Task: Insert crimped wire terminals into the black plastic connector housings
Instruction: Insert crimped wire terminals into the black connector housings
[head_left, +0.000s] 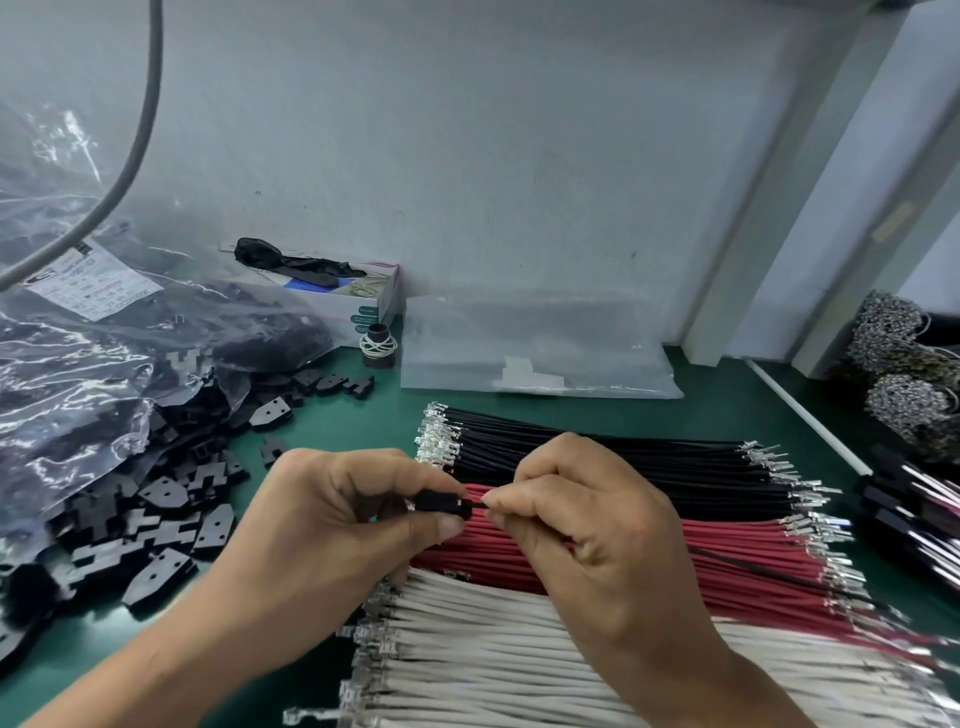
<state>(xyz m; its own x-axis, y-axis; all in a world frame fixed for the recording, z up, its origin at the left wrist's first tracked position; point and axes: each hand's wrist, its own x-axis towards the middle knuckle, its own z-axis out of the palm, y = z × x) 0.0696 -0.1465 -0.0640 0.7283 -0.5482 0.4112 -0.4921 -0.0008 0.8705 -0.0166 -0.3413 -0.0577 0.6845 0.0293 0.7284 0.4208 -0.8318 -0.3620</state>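
While the left hand (332, 499) pinches a black connector housing (442, 504) between thumb and fingers, the right hand (582, 514) pinches a black wire (779, 574) at the housing's open end. Both hover above rows of black wires (597, 457), red wires (727, 551) and white wires (519, 649) on the green desk (332, 421), with loose housings (156, 525) piled left.

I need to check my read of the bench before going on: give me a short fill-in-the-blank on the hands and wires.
1. The left hand grips a small ____ plastic connector housing.
2. The right hand pinches a thin black wire at the housing's ____ end.
3. The red wire bundle lies between the black wire bundle and the ____ one.

Missing words: black; right; white
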